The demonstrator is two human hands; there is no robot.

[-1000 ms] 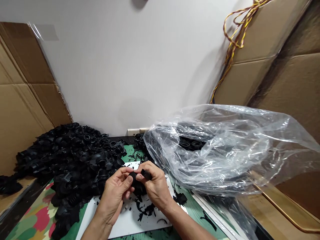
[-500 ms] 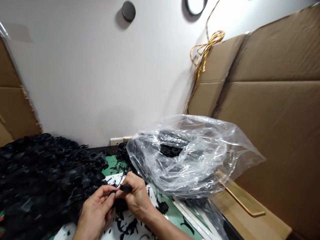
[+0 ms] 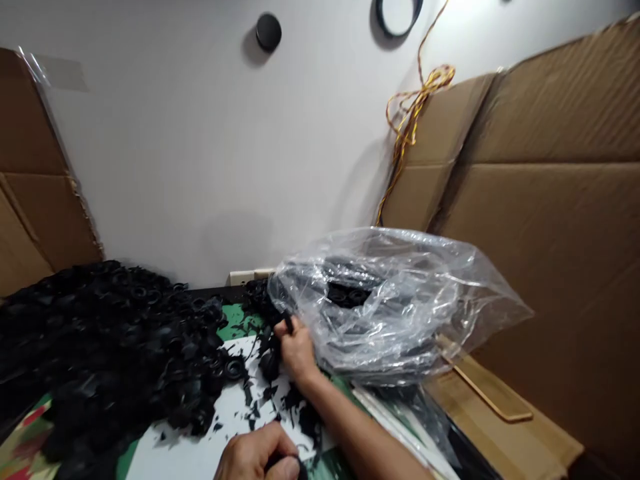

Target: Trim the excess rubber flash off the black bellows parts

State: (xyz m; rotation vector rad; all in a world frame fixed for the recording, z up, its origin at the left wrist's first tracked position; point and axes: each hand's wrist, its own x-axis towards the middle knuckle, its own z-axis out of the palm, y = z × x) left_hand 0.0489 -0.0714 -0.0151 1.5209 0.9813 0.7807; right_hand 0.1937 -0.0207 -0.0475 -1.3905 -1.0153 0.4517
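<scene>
My left hand (image 3: pixel 257 455) is at the bottom edge of the view, its fingers curled round a black rubber part (image 3: pixel 301 470) that is mostly hidden. My right hand (image 3: pixel 299 353) reaches forward beside the clear plastic bag (image 3: pixel 400 333). A short black piece (image 3: pixel 289 324) sticks out of its closed fingers; whether it is a tool or a rubber scrap I cannot tell. Black scraps (image 3: pixel 270 363) lie just left of that hand, on a white sheet (image 3: pixel 185 450). Close to the sheet's left side, a black rubber ring (image 3: pixel 233 368) rests at the edge of a large heap.
The heap of black rubber parts (image 3: pixel 110 347) fills the left side. Cardboard panels (image 3: pixel 550 220) stand at right and left. Green mat (image 3: pixel 235 320) shows under the sheet. Yellow-brown twisted cord (image 3: pixel 413 120) hangs by the wall, and a brown box (image 3: pixel 500 393) sits at right.
My hands have come apart: the right has moved forward and right towards the bag, the left down towards the bottom edge. The view has shifted slightly.
</scene>
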